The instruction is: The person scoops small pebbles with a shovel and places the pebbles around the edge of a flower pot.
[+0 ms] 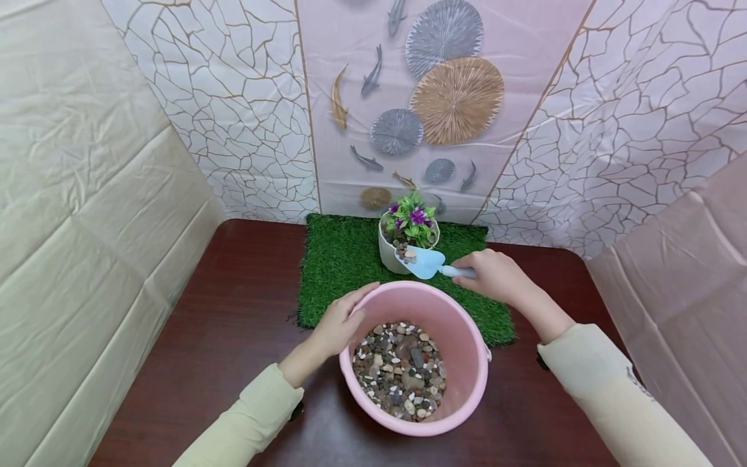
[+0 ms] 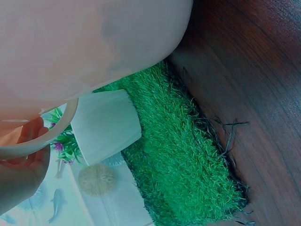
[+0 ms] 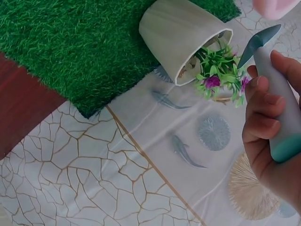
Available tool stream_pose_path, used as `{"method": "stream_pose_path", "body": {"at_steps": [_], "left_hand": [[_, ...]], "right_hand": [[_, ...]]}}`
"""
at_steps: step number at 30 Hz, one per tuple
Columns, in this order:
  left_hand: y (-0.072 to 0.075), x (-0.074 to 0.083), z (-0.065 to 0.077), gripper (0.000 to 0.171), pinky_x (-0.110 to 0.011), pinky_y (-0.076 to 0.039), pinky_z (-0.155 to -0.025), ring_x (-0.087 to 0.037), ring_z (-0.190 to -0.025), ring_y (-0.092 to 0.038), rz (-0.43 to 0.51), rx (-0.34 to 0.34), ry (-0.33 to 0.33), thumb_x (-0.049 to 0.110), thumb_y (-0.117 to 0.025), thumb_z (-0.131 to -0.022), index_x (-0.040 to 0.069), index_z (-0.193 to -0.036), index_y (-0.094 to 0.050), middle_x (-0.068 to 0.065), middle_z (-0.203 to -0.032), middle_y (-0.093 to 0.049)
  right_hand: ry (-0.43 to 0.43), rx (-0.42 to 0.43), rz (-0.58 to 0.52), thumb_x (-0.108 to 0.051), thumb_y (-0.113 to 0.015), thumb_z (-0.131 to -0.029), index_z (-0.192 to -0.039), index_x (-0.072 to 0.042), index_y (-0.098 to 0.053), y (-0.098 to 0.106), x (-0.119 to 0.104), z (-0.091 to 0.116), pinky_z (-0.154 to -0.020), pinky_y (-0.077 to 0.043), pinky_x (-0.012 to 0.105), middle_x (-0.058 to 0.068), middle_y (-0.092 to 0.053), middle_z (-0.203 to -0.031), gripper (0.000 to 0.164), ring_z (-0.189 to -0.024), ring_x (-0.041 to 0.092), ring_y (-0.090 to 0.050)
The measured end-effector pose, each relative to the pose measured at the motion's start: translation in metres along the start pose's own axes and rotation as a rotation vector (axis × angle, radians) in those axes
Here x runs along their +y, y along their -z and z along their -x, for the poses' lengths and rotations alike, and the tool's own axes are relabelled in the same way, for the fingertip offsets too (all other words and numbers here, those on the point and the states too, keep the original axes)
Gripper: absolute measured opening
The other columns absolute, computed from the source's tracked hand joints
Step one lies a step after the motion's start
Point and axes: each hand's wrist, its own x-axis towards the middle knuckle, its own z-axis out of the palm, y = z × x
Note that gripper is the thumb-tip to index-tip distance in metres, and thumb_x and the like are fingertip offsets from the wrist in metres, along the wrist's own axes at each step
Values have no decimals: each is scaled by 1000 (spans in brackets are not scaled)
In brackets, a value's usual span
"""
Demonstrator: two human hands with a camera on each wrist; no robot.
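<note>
My right hand (image 1: pixel 493 275) grips the grey handle of a small light-blue trowel (image 1: pixel 426 262). Its blade carries several pebbles (image 1: pixel 406 253) and its tip is at the front rim of a white flowerpot (image 1: pixel 390 250). In the right wrist view, fingers wrap the trowel handle (image 3: pixel 277 103), and the blade is seen edge-on. A plant with purple flowers (image 1: pixel 413 217) stands in the pot among some stones. With its thumb over the rim, my left hand (image 1: pixel 341 321) holds the left side of a pink bucket (image 1: pixel 463 415). Mixed pebbles (image 1: pixel 403 373) cover the bucket's bottom.
The pot stands on a green artificial grass mat (image 1: pixel 335 253), which lies on a dark wooden table (image 1: pixel 233 305). Behind it hangs a patterned backdrop (image 1: pixel 257 130). Fabric walls (image 1: pixel 76 214) close off both sides. Loose dark threads (image 2: pixel 230 136) trail from the mat's edge.
</note>
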Motion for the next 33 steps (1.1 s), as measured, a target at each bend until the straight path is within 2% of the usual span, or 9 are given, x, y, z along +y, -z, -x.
{"method": "stream_pose_path", "body": {"at_steps": [11, 22, 33], "left_hand": [[1, -2, 1, 50, -45, -40, -106, -27, -128, -48, 2, -5, -5, 6, -42, -92, 16, -141, -45, -10, -141, -50], [1, 0, 0, 51, -44, -41, -106, -27, -129, -48, 4, -9, 6, 7, -42, -92, 17, -142, -44, -9, -142, -49], [0, 0, 0, 51, -43, -39, -108, -26, -130, -46, 3, -4, -4, 6, -43, -92, 16, -142, -44, -9, -142, -49]], "right_hand": [[-87, -35, 0, -18, -65, -87, -108, 0, -70, -9, -2, -25, -53, -45, 28, 15, -71, -96, 28, -61, 12, -58], [-158, -82, 5, -20, -65, -87, -108, 0, -70, -12, -1, -36, -59, -50, 32, 17, -70, -101, 30, -67, 17, -63], [-221, -68, 27, -22, -65, -87, -107, -3, -71, -18, -2, -50, -60, -52, 36, 15, -71, -99, 28, -69, 21, -64]]}}
